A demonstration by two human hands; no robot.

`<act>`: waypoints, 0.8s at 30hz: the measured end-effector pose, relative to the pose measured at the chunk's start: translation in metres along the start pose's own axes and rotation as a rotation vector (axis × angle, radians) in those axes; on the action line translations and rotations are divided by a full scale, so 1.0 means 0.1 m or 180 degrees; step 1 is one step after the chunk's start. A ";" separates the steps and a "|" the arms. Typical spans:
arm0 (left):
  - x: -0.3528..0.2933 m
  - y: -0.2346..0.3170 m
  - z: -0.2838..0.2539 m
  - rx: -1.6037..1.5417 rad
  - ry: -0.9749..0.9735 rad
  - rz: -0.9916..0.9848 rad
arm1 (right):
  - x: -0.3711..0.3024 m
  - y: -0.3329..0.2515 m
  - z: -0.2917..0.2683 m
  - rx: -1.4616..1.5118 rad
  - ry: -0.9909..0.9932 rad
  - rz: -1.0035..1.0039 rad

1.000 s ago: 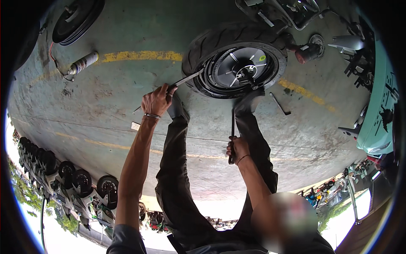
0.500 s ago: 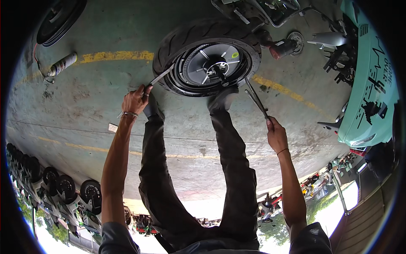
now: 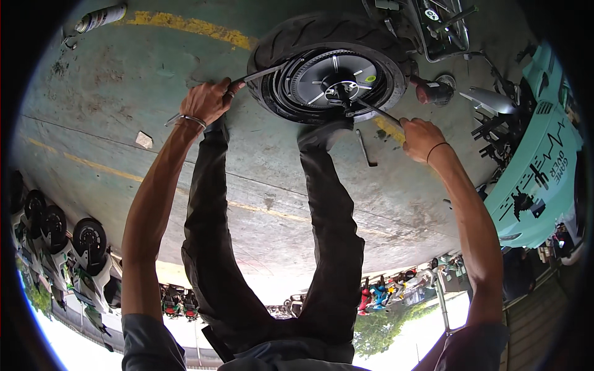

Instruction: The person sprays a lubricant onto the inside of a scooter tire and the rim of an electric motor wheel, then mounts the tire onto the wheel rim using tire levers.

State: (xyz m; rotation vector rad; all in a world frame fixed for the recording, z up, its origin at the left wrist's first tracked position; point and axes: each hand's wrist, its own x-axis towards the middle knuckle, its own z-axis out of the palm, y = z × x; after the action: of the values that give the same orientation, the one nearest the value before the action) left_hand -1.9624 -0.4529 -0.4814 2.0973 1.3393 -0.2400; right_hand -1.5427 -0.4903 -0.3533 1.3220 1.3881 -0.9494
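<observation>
A motorcycle wheel lies on the floor ahead of my feet. Its black tyre (image 3: 309, 34) surrounds a rim with a dark grey disc hub (image 3: 309, 77). My left hand (image 3: 209, 102) is closed round a tyre lever (image 3: 263, 73), whose far end goes in between tyre and rim on the left. On the right side, my right hand (image 3: 424, 140) grips a second tyre lever (image 3: 385, 114); its tip reaches the near right part of the rim. My right shoe (image 3: 325, 133) is against the tyre's near side. An L-shaped bar (image 3: 364, 148) lies on the floor beside it.
A red and black cylindrical tool (image 3: 434, 91) stands right of the wheel, near a metal frame (image 3: 442, 28). Farther right is a mint-green vehicle panel (image 3: 532, 179). A spray can (image 3: 100, 18) lies at far left, and a small pale block (image 3: 144, 140) on the floor.
My right hand has risen, bringing its lever from beside the wheel up to the rim. The left hand keeps its lever at the tyre. The L-shaped bar now lies apart from the right lever.
</observation>
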 end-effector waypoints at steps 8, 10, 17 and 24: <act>0.03 0.07 0.03 -0.0167 -0.0015 -0.0027 | 0.62 -0.48 -0.78 -0.1028 -0.0100 -0.0271; 0.00 0.05 0.03 -0.0113 0.0004 -0.0057 | 0.70 -0.62 -0.81 -0.1383 -0.0354 -0.0238; 0.05 0.03 0.04 -0.0054 -0.0082 0.0047 | 0.92 -0.72 -0.79 -0.1339 -0.0648 0.0033; 0.06 -0.10 0.15 0.0000 0.0104 0.0310 | 0.42 -0.51 0.49 0.0399 -0.0153 0.0544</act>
State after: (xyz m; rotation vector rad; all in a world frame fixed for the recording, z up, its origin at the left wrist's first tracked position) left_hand -1.9657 -0.4547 -0.4994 2.1682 1.2516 -0.1656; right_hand -1.5848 -0.5326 -0.4090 1.4765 1.1745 -0.9580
